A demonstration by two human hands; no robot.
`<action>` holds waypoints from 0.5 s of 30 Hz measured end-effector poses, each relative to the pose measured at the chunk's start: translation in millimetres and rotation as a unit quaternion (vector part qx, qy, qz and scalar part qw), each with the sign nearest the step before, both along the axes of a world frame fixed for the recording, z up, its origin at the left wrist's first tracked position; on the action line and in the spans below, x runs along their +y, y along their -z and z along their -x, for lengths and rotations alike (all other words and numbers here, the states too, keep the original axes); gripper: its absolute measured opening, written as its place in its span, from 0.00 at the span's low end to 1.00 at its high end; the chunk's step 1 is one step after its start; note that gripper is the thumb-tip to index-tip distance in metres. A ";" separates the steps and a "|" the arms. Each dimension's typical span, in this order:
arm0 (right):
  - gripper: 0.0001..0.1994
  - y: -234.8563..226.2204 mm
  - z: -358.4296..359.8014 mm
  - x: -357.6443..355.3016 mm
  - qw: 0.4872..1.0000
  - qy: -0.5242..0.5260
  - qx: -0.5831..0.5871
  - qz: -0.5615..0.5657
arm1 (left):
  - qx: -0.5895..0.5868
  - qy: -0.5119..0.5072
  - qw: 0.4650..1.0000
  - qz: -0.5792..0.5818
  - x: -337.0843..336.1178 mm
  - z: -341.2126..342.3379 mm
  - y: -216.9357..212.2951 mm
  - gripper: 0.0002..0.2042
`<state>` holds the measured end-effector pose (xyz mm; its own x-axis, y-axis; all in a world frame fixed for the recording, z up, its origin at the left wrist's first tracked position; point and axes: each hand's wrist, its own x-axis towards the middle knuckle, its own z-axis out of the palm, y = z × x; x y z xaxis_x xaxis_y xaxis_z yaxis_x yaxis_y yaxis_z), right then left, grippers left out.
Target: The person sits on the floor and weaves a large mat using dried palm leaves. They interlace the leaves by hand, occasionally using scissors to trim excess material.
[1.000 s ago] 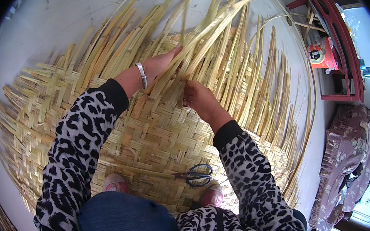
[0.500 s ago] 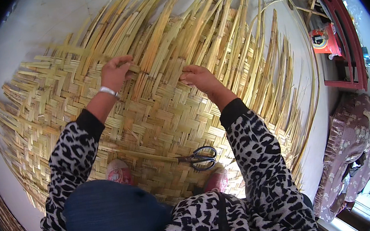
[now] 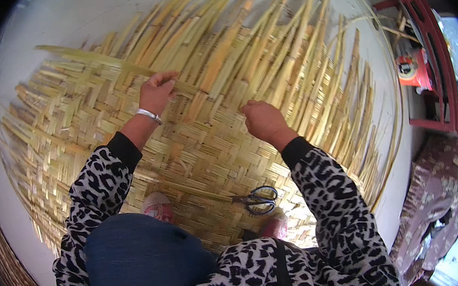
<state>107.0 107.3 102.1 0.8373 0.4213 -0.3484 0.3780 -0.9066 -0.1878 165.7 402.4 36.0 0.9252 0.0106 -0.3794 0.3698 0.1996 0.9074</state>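
A large mat of woven split-reed strips lies under both hands, its unwoven ends fanning out on the far side. My left hand is closed, thumb against fingers, on a flat greenish reed strip that runs out to the far left across the mat. To its right, my right hand is closed with fingertips at the base of the loose reed ends. Whatever it pinches is too small to make out. Scissors with dark looped handles rest on the near part of the mat.
My pink shoes stand on the mat's near part. At the right are a dark red wooden stand, a red packet and a patterned cloth. A bundle of thin brown stalks lies at the near left.
My right hand has drawn nearer and to the right, away from the left hand. The greenish strip at my left hand has shifted and shows more clearly. The view has moved slightly.
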 end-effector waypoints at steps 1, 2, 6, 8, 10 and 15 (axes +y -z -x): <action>0.07 -3.6 -8.5 12.8 0.998 0.004 -0.028 -0.050 | 0.009 -0.024 1.000 0.014 12.6 -2.7 -2.2 0.11; 0.07 -6.9 -15.5 26.1 0.995 0.016 -0.047 -0.085 | 0.000 -0.045 0.998 0.041 26.2 -5.3 -5.5 0.10; 0.09 -6.0 -44.2 97.6 0.968 0.064 -0.093 -0.226 | 0.014 -0.027 0.989 0.143 72.0 -18.7 -25.8 0.08; 0.11 -3.7 -55.6 122.3 0.968 0.076 -0.076 -0.226 | 0.007 0.023 0.984 0.178 81.7 -23.3 -33.3 0.07; 0.14 -1.7 -63.4 137.5 0.982 0.093 -0.019 -0.162 | -0.002 0.050 0.983 0.178 80.9 -29.0 -36.5 0.07; 0.14 -0.1 -68.9 144.2 0.966 0.181 -0.052 -0.176 | 0.005 0.158 0.987 -0.026 56.2 -67.7 -36.2 0.07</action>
